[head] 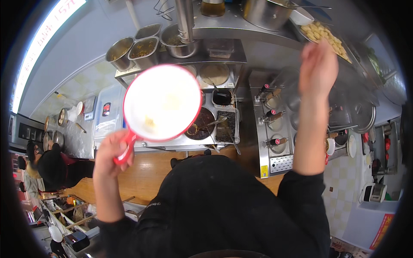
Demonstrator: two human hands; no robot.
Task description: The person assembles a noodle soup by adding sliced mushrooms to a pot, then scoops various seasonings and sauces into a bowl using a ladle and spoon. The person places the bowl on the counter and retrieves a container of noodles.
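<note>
In my left hand (pixel 109 151) is the red handle of a white, red-rimmed handled bowl (pixel 164 93). Its inside is brightly overexposed, and a few yellowish bits show faintly in it. The bowl is up over the counter, hiding part of the pots beneath. My right hand (pixel 317 69) is raised at the upper right, blurred by motion. It overlaps the near edge of a metal tray of pale yellow food pieces (pixel 322 35). Whether the fingers hold anything or touch the pieces is unclear.
A round pot of dark red sauce (pixel 203 127) holds a ladle. Beside it sits a rectangular pan of dark sauce (pixel 225 125). A noodle-boiler-like unit (pixel 274 119) with numbered handles stands right. Steel containers (pixel 143 48) line the shelf. A person in black (pixel 58 167) is at far left.
</note>
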